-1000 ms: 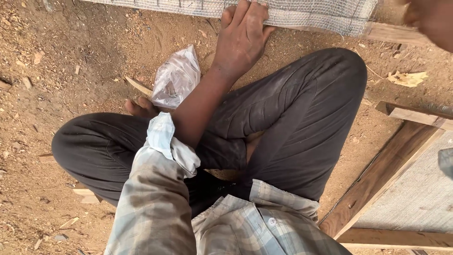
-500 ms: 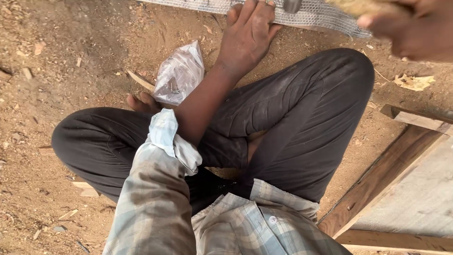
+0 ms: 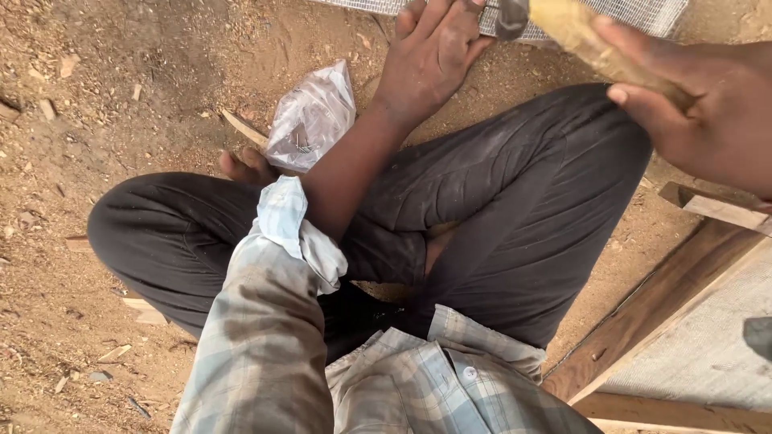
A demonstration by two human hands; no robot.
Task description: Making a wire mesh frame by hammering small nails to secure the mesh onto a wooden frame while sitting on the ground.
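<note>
Wire mesh [image 3: 643,12] lies under the flat, open left hand [image 3: 430,52]; beside it, the right hand [image 3: 712,112] grips a hammer [image 3: 579,32].

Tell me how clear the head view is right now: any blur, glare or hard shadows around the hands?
Head view: soft, even daylight, no glare, no hard shadows. The right hand and its wooden hammer handle, close to the lens, look soft and partly cut off by the frame. The left hand on the wire mesh is sharp, as is the plastic bag.
</note>
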